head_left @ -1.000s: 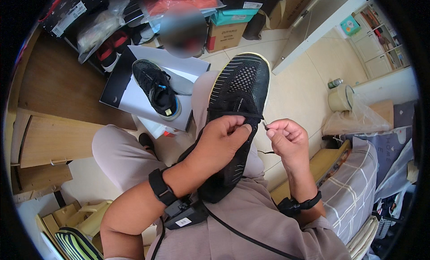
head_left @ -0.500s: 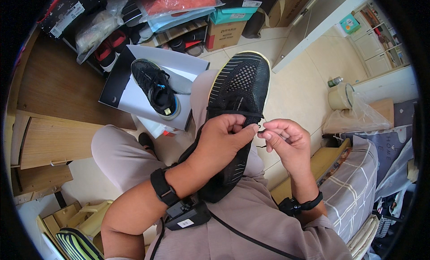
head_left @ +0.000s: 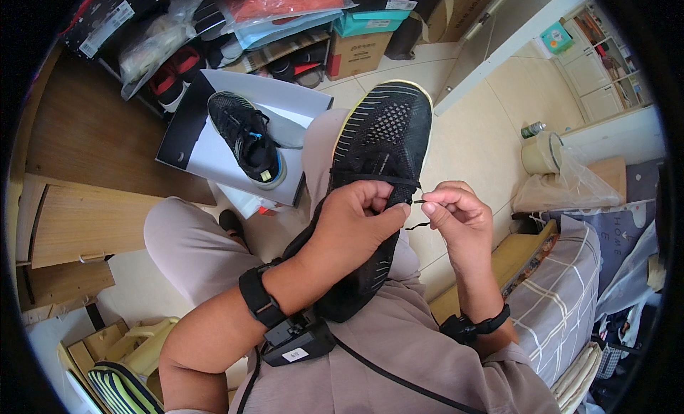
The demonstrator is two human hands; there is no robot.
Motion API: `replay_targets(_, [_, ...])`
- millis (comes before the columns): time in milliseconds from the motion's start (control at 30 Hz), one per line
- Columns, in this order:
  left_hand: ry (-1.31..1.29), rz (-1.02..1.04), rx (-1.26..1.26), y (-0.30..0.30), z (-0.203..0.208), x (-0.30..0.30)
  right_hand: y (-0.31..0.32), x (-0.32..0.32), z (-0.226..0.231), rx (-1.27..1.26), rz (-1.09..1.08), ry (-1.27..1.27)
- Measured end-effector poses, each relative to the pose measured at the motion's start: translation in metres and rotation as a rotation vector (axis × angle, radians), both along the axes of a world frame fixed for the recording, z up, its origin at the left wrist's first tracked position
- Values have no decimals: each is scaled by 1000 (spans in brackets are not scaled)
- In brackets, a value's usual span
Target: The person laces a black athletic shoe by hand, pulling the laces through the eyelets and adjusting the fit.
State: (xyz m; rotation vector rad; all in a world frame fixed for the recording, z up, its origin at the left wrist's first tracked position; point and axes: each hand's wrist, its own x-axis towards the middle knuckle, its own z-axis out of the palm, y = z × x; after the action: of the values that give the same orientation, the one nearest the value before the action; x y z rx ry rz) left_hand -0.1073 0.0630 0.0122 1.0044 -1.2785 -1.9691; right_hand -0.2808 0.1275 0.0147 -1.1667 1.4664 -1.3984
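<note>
A black sneaker (head_left: 381, 132) with a knit, dotted upper and a pale yellow sole edge rests over my lap, toe pointing away. My left hand (head_left: 360, 218) lies across its opening, thumb and fingers closed on the lace-hole edge of the sneaker. Just right of it, my right hand (head_left: 459, 218) pinches the end of a black shoelace (head_left: 418, 202) between thumb and forefinger. Part of the lace runs across the upper, and a loose piece hangs below the right fingertips. The exact lace hole is hidden by my left thumb.
An open shoebox (head_left: 292, 100) holds the matching sneaker (head_left: 246, 136) ahead on the left. Behind it stands a crowded shoe rack (head_left: 285, 54). A wooden cabinet (head_left: 85, 221) is at left; a bed with a checked cover (head_left: 559, 286) and a bin (head_left: 543, 154) are at right.
My right hand has shifted slightly away from the sneaker, with more of the lace end showing between its fingertips and my left thumb. The left hand stays almost still.
</note>
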Motion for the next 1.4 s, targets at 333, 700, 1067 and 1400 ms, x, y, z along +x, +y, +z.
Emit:
replay_targets(333, [35,-33,-32,1,-4,5,-4,9,3,1,-14,47])
replay_targets(700, [-24,-9,-38,-1,0,4,-2,13,13,-109,-7,296])
replay_targets(1067, [4,31,-83,4,0,5,-6,19,3,-113,-5,180])
replay_targets(1400, [51,-18,-85,10,0,8,-10,22,16,-84,-7,378])
